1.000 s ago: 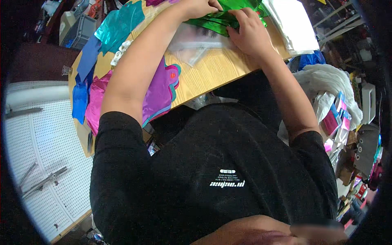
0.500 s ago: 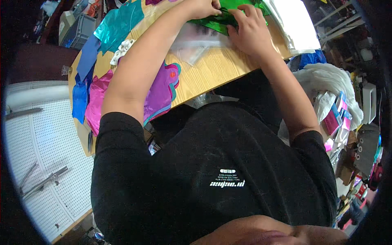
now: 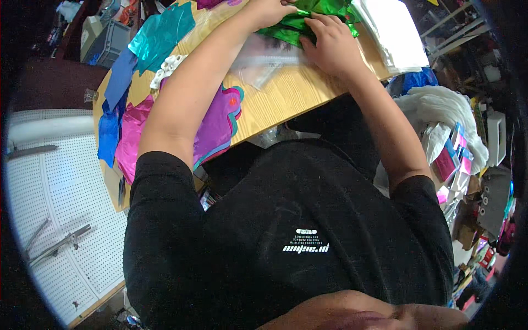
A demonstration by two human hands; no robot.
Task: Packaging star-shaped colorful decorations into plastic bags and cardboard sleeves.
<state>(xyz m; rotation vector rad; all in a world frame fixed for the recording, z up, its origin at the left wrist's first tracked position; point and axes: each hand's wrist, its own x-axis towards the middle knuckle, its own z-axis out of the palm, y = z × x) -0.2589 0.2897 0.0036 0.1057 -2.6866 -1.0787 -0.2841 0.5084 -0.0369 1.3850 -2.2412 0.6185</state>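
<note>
A shiny, crumpled green foil piece (image 3: 286,34) lies at the far edge of what I see, partly cut off at the top. My left hand (image 3: 268,13) is at its left side, the fingertips closed together on the foil's edge. On the foil's right part rests my right hand (image 3: 334,48), fingers laid over it and thumb apart. Under and in front of the foil are clear plastic bags (image 3: 269,63). A stack of purple flower-shaped foil pieces (image 3: 220,113), edged with teal and red, lies beside my left forearm.
Teal (image 3: 159,36), blue (image 3: 111,129) and pink foil pieces (image 3: 133,135) cover the left of the wooden table (image 3: 291,99). A white stack of sheets (image 3: 393,36) sits at its right end. Beyond that hangs a white bundle (image 3: 448,104). White perforated panels (image 3: 60,192) stand lower left.
My right hand has shifted slightly left, and its fingers have come down flatter over the green foil. My left hand has moved only a little; the foil's folds look different.
</note>
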